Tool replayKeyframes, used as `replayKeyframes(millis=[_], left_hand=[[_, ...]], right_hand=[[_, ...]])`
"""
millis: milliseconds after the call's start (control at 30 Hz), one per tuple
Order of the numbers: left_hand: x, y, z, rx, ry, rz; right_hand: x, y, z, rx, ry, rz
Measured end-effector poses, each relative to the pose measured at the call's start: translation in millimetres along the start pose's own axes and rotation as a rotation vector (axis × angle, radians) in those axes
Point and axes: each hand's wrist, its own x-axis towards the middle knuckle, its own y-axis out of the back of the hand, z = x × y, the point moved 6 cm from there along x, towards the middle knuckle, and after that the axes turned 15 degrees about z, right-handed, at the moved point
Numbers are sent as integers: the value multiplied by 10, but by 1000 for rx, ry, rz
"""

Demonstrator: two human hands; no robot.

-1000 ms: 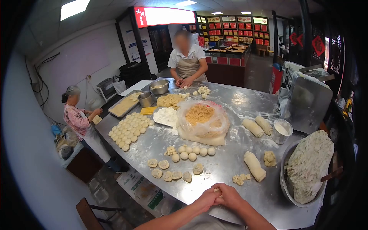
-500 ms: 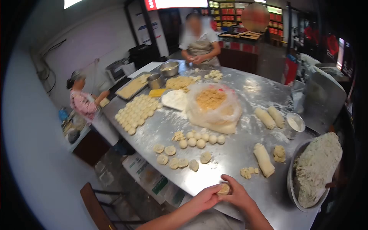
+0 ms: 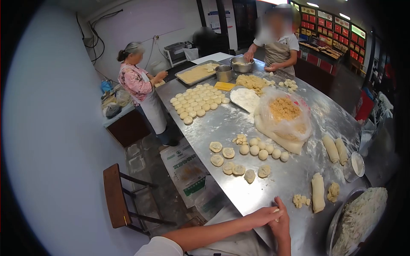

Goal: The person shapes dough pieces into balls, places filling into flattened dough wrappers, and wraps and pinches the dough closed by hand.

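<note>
A small dough ball (image 3: 277,210) is held between my two hands above the near table edge; only a pale bit of it shows. My left hand (image 3: 261,216) closes over it from the left, fingers pressed together. From the right, my right hand (image 3: 280,225) wraps round the same piece, thumb upward. Beyond them lie several flattened dough rounds with filling (image 3: 238,170), a cluster of smooth round balls (image 3: 263,154) and some small dough bits (image 3: 240,139). To the right rest a dough roll (image 3: 317,193), cut pieces (image 3: 301,200) and a lump of dough (image 3: 333,192).
A bag of crumbly filling (image 3: 285,112) sits mid-table near a flour tray (image 3: 244,99). Rows of dough balls (image 3: 197,102) lie at the far left. A basin of dough (image 3: 361,222) stands at right. Two people (image 3: 279,47) (image 3: 141,81) work beyond; a stool (image 3: 114,195) stands left.
The view has swung left. My hands have closed further round the dough ball, hiding more of it. The person across the table now has a hand at the metal bowl.
</note>
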Motion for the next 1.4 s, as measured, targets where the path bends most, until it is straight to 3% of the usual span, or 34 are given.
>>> replayKeyframes(millis=[100,200,300,400,700,1033,1133,1233,1400], left_hand=[[-7,24,-209,-297,234,63],[-85,-31,-357,-581,298,82],[-23,-138,-611,-659,210,8],[-50,-280,-617,-687,59,-1],[-58,-327,-685,-551,79,145],[-24,-396,-667,-585,23,64],[-2,-394,-674,-594,24,62],[49,-334,-754,-603,25,81],[19,-247,-720,-627,100,145]], right_hand=[[-47,2,-75,-51,81,92],[-94,51,-117,-41,116,155],[-152,93,-127,-10,78,254],[-168,114,-127,-53,58,301],[-197,175,-46,-90,55,323],[-171,261,-106,-14,-65,346],[-151,273,-72,-30,-22,218],[-160,182,-157,77,-239,148],[-144,185,-221,145,-242,-6]])
